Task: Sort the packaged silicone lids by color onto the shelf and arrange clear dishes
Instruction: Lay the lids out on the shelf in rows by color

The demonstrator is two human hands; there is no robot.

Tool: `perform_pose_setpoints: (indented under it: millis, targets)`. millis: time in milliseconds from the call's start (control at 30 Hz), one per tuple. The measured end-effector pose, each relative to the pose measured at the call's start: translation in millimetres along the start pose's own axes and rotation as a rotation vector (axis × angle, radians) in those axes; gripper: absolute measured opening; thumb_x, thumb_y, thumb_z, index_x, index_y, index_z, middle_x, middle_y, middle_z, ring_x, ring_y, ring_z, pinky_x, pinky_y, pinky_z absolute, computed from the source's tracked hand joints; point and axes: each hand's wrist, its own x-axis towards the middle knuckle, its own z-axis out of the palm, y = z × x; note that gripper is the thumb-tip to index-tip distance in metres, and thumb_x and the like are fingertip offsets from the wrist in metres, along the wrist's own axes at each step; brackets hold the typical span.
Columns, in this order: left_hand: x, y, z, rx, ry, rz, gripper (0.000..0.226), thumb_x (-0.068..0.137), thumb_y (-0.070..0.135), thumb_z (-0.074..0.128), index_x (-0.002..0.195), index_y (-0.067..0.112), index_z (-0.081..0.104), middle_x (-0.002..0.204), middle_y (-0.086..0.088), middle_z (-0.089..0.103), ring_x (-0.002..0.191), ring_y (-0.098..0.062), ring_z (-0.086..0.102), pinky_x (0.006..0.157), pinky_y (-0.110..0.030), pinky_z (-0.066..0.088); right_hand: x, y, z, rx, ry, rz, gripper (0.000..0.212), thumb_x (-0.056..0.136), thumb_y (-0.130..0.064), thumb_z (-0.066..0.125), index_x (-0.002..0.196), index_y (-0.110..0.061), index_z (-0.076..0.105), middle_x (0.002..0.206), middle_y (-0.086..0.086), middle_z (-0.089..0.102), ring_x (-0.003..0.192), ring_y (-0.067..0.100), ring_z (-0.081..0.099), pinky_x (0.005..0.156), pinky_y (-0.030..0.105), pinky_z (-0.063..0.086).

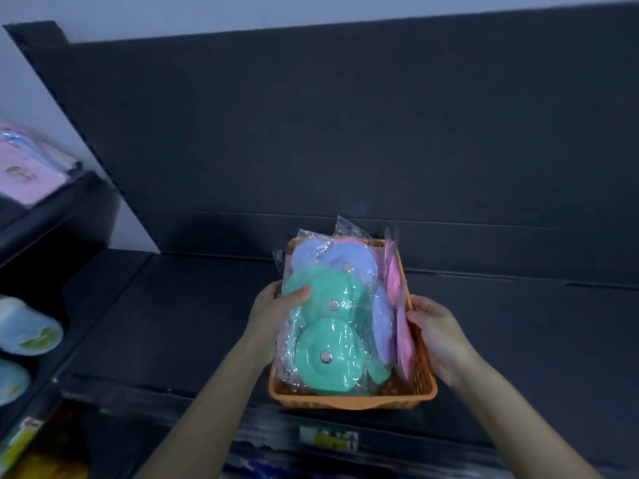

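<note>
An orange plastic basket [351, 402] rests on the dark shelf [173, 323], full of silicone lids in clear wrappers. Two green lids [326, 354] lie on top at the front, lavender lids [342, 259] sit behind them, and pink lids [394, 281] stand on edge along the right side. My left hand [276, 311] grips the basket's left rim, thumb resting on a green lid's wrapper. My right hand [437, 335] holds the basket's right rim next to the pink lids. No clear dishes are in view.
The shelf has a dark back panel [345, 133]. A neighbouring rack at the left carries pink packaged goods [27, 174] and pale blue round items [27, 330]. A price label [328, 439] sits on the shelf's front edge, with more goods below.
</note>
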Motion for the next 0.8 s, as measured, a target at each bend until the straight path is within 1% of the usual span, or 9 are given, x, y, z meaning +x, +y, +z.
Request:
perform_pose_setpoints:
  millis: [133, 267, 400, 467, 533, 600, 667, 733, 800]
  targets:
    - [18.6, 1.9, -25.5, 0.035, -0.102, -0.012, 0.042, 0.072, 0.024, 0.078, 0.109, 0.01, 0.065, 0.102, -0.012, 0.072, 0.091, -0.032, 0.07, 0.084, -0.052, 0.055, -5.0, 4.7, 29.9, 0.015, 0.11, -0.025, 0.029, 0.09, 0.009, 0.039, 0.094, 0.0, 0.066, 0.09, 0.019, 0.07, 0.08, 0.029, 0.066, 0.075, 0.038, 0.054]
    - [25.7, 0.4, -30.6, 0.007, -0.097, -0.058, 0.037, 0.074, 0.022, 0.078, 0.107, 0.015, 0.062, 0.099, -0.007, 0.073, 0.087, -0.026, 0.072, 0.077, -0.043, 0.058, -7.1, 3.7, 39.5, -0.014, 0.186, -0.046, 0.027, 0.088, 0.01, 0.04, 0.094, 0.004, 0.066, 0.087, 0.02, 0.068, 0.077, 0.029, 0.064, 0.078, 0.041, 0.053]
    - [26.7, -2.6, -28.8, 0.026, -0.122, -0.052, 0.039, 0.075, 0.027, 0.078, 0.109, 0.018, 0.061, 0.102, -0.002, 0.072, 0.09, -0.021, 0.071, 0.081, -0.043, 0.058, -12.3, -1.0, 40.0, -0.072, 0.231, -0.061, 0.025, 0.089, 0.006, 0.043, 0.084, 0.0, 0.066, 0.075, 0.013, 0.068, 0.065, 0.022, 0.064, 0.066, 0.032, 0.053]
    - [27.9, -3.8, -28.5, 0.067, -0.12, -0.03, 0.038, 0.075, 0.03, 0.078, 0.107, 0.02, 0.061, 0.103, 0.001, 0.072, 0.092, -0.018, 0.07, 0.084, -0.042, 0.057, -13.4, -1.3, 40.8, -0.085, 0.246, -0.068, 0.023, 0.091, 0.002, 0.046, 0.083, -0.002, 0.067, 0.076, 0.013, 0.069, 0.066, 0.022, 0.066, 0.067, 0.033, 0.054]
    - [28.6, -3.6, -29.6, 0.12, -0.13, 0.003, 0.04, 0.075, 0.034, 0.078, 0.108, 0.022, 0.06, 0.104, 0.003, 0.071, 0.093, -0.016, 0.069, 0.086, -0.042, 0.056, -12.1, 0.2, 41.0, -0.105, 0.269, -0.07, 0.02, 0.092, -0.005, 0.049, 0.09, -0.001, 0.069, 0.085, 0.017, 0.072, 0.077, 0.029, 0.069, 0.076, 0.04, 0.056]
    - [27.1, -2.3, -31.9, 0.196, -0.131, 0.041, 0.048, 0.075, 0.038, 0.077, 0.115, 0.022, 0.056, 0.106, 0.005, 0.069, 0.095, -0.014, 0.068, 0.087, -0.04, 0.055, -13.2, 1.6, 41.0, -0.165, 0.312, -0.081, 0.02, 0.092, -0.009, 0.051, 0.088, -0.003, 0.07, 0.086, 0.015, 0.073, 0.08, 0.03, 0.068, 0.079, 0.042, 0.055]
    - [24.5, 1.9, -33.9, 0.32, -0.115, 0.129, 0.052, 0.077, 0.04, 0.074, 0.12, 0.023, 0.051, 0.115, 0.007, 0.064, 0.1, -0.011, 0.063, 0.089, -0.034, 0.053, -19.0, 1.8, 42.5, -0.229, 0.347, -0.112, 0.022, 0.091, -0.011, 0.049, 0.08, -0.004, 0.067, 0.077, 0.009, 0.07, 0.073, 0.027, 0.065, 0.072, 0.039, 0.053]
    - [20.7, 7.0, -34.8, 0.477, -0.096, 0.26, 0.055, 0.079, 0.039, 0.072, 0.126, 0.026, 0.046, 0.131, 0.009, 0.05, 0.114, -0.01, 0.053, 0.094, -0.027, 0.044, -29.2, -1.2, 46.8, -0.276, 0.371, -0.183, 0.024, 0.089, -0.011, 0.046, 0.071, -0.004, 0.06, 0.065, 0.004, 0.061, 0.066, 0.023, 0.054, 0.063, 0.035, 0.046]
    - [18.2, 10.5, -35.0, 0.608, -0.056, 0.369, 0.071, 0.08, 0.039, 0.071, 0.139, 0.017, 0.038, 0.139, 0.005, 0.037, 0.128, -0.013, 0.04, 0.1, -0.023, 0.032, -42.6, -7.8, 53.1, -0.319, 0.411, -0.302, 0.023, 0.091, -0.009, 0.045, 0.073, -0.002, 0.058, 0.061, 0.006, 0.056, 0.064, 0.028, 0.05, 0.062, 0.037, 0.043]
